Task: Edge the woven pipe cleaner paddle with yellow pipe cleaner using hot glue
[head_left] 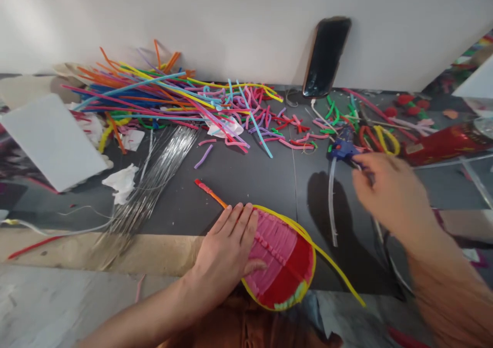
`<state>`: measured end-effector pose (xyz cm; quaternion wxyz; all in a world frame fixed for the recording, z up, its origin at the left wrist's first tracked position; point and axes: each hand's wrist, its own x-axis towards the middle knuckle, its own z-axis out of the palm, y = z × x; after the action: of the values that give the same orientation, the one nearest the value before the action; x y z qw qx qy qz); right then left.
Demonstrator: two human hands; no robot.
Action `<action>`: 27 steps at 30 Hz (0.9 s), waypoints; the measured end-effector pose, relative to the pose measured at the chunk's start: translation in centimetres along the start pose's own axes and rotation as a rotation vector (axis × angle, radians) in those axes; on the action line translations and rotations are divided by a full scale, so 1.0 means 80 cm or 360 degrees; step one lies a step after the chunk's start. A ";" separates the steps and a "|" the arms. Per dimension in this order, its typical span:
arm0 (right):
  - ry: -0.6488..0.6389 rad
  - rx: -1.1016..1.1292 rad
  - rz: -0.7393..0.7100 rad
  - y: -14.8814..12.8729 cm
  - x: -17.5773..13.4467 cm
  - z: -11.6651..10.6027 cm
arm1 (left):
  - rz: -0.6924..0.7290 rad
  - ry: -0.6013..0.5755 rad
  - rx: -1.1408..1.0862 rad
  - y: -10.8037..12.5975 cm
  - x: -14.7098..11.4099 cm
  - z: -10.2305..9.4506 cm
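My left hand point(227, 253) lies flat, fingers together, on a round red disc point(287, 266) partly covered with pink pipe cleaners and edged with a yellow one. An orange pipe cleaner point(210, 194) sticks out from under my fingertips. My right hand point(389, 194), blurred, is over the dark table right beside a blue glue gun point(344, 147); I cannot tell whether it touches the gun. A clear glue stick point(331, 204) trails from the gun toward me.
A big pile of coloured pipe cleaners point(169, 98) lies along the wall. Silver wires point(154, 178), a white board point(54, 140) and crumpled tissue point(121, 181) sit left. A phone point(326, 55) leans on the wall. A red cone point(442, 145) lies right.
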<state>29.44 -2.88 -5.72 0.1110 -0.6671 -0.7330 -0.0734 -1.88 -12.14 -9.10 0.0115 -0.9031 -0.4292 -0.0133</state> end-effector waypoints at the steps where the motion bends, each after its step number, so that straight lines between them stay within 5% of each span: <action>1: -0.0061 -0.0075 0.0066 0.007 0.012 0.003 | -0.0004 0.0005 -0.0011 0.000 0.000 0.001; 5: -0.0376 -0.0224 0.0124 0.020 0.045 0.023 | -0.0037 0.0006 -0.0064 0.001 -0.002 0.003; 12: -0.0352 -0.0173 0.0251 0.020 0.054 0.035 | -0.0038 0.0008 -0.0115 0.001 -0.007 0.007; 20: 0.0193 0.0307 0.0819 0.004 0.026 -0.015 | -0.0061 0.0026 -0.0134 0.002 -0.004 0.005; 25: -0.0329 0.1252 0.0794 -0.046 -0.026 -0.016 | -0.0042 0.0029 -0.0134 0.001 -0.003 0.002; 27: -0.0771 0.1766 0.0825 -0.071 -0.042 -0.008 | -0.0025 -0.0001 -0.0136 0.000 -0.003 0.001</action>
<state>24.12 -6.84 -5.78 0.2844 -0.6634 -0.4820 0.4967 -2.04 -12.36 -9.19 -0.0273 -0.8994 -0.4351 -0.0316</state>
